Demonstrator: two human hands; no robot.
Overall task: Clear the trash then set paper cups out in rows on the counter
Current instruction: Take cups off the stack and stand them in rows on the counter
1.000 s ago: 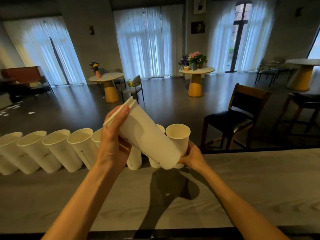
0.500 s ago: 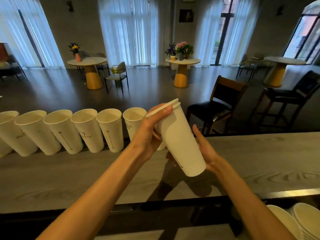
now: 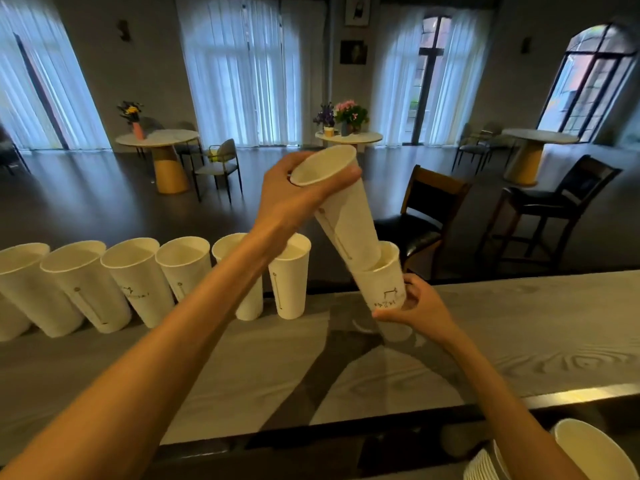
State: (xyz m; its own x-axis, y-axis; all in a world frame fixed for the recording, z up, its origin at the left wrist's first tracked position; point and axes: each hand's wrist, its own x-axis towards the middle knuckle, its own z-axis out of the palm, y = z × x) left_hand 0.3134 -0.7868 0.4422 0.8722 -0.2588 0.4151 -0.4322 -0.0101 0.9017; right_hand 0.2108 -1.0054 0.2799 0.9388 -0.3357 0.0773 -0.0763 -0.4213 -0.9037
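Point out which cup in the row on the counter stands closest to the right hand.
The cup at the row's right end, upright beside the left forearm; the other row cups stand farther left of the right hand.

Single head view, looking forward-down, close over counter [image 3: 519, 327]; room beyond.

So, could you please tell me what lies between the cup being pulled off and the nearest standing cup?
Head view: only bare counter separates the bottom cup from the nearest cup.

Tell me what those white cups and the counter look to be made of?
The cups look like matte white paper: thin rolled rims, small printed marks. The counter looks like grey wood or a wood-look laminate, with swirling grain and a soft sheen; which one I cannot tell.
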